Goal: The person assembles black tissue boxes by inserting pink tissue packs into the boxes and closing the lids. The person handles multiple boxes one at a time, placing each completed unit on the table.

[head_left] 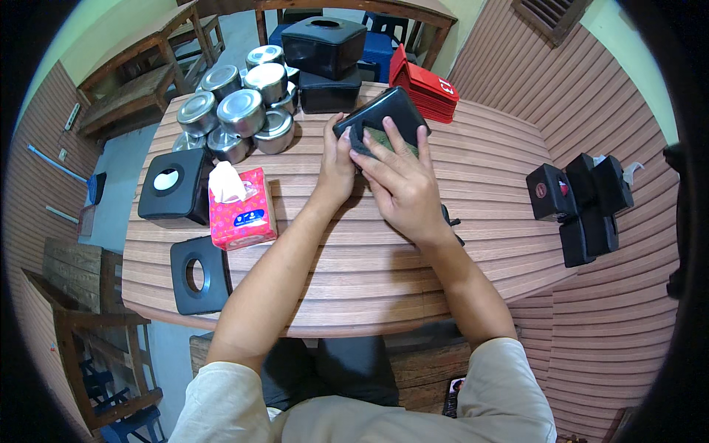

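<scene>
My left hand [338, 161] grips the left side of a black, glossy tissue box [395, 105], which is held tilted above the table. Against the side of this box, my right hand [402, 176] presses a dark grey and greenish cloth [379, 138] under spread fingers. Part of the cloth is hidden by the hand. To the left of my forearms stands a pink tissue pack [241, 214] with a white tissue sticking out. Beside it are a black tissue box [176, 184] and a flat black lid [213, 272] with a round hole.
Stacked round metal tins [241, 112] crowd the far left of the table [487, 214]. Behind my hands stand two piled black tissue boxes [325, 44] and a stack of red folded cards [425, 87]. Several black boxes [550, 193] sit at the right, near the wall.
</scene>
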A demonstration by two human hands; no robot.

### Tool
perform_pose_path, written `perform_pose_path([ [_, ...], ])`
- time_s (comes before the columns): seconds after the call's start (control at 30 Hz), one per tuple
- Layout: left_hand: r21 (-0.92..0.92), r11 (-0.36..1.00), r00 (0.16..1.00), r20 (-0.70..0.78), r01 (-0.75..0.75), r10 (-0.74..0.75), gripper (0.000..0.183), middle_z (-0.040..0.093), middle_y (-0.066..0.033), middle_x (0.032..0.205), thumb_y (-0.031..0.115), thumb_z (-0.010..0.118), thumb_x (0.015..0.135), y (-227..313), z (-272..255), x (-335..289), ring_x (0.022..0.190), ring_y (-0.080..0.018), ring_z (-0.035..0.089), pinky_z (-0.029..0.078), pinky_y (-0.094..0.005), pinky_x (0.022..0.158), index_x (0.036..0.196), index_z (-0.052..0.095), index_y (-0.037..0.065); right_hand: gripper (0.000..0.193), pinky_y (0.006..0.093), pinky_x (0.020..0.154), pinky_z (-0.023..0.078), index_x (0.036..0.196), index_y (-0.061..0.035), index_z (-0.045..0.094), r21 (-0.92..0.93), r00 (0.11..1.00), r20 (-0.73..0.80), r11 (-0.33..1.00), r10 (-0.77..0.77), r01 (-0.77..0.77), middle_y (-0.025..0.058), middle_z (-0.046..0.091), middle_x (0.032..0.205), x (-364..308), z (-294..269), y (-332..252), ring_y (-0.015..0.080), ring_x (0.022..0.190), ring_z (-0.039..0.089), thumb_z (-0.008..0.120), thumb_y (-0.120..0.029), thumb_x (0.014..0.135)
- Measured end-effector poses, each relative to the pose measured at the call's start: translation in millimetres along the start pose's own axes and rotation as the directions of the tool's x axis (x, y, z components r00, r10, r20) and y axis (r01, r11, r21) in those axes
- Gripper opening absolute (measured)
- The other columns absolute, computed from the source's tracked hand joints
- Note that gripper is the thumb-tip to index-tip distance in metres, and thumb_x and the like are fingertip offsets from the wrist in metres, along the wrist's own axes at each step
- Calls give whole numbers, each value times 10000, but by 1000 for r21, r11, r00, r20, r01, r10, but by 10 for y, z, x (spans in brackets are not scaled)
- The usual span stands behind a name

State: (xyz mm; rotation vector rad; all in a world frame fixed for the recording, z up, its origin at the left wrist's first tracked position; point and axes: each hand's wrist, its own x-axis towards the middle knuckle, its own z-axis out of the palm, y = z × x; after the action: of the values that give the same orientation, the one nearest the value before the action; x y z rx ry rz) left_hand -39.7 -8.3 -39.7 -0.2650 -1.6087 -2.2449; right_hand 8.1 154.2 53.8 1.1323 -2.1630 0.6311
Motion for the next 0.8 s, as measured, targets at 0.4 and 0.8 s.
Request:
perform_pose_path([
  [0.4, 130, 991, 999, 27, 33, -37, 867, 597, -150, 1295, 517, 735, 1025, 266, 175, -59, 1166, -207, 595, 499, -340, 1028, 1559, 311, -19, 318, 637, 1286, 214, 1331, -181, 774, 90, 924, -276, 964, 265, -250, 131, 686, 1478, 20, -108, 441, 386, 1535, 478, 667, -119, 1038],
  [0.8, -42, 989, 987, 85, 143, -139, 999, 557, -194, 1424, 534, 777, 988, 154, -11, 2, 1267, -250, 576, 493, -377, 1083, 1646, 203, 48, 348, 625, 1310, 176, 1314, -147, 781, 61, 996, -70, 997, 47, -43, 136, 707, 1443, -1, -59, 159, 366, 1524, 499, 734, -92, 974],
])
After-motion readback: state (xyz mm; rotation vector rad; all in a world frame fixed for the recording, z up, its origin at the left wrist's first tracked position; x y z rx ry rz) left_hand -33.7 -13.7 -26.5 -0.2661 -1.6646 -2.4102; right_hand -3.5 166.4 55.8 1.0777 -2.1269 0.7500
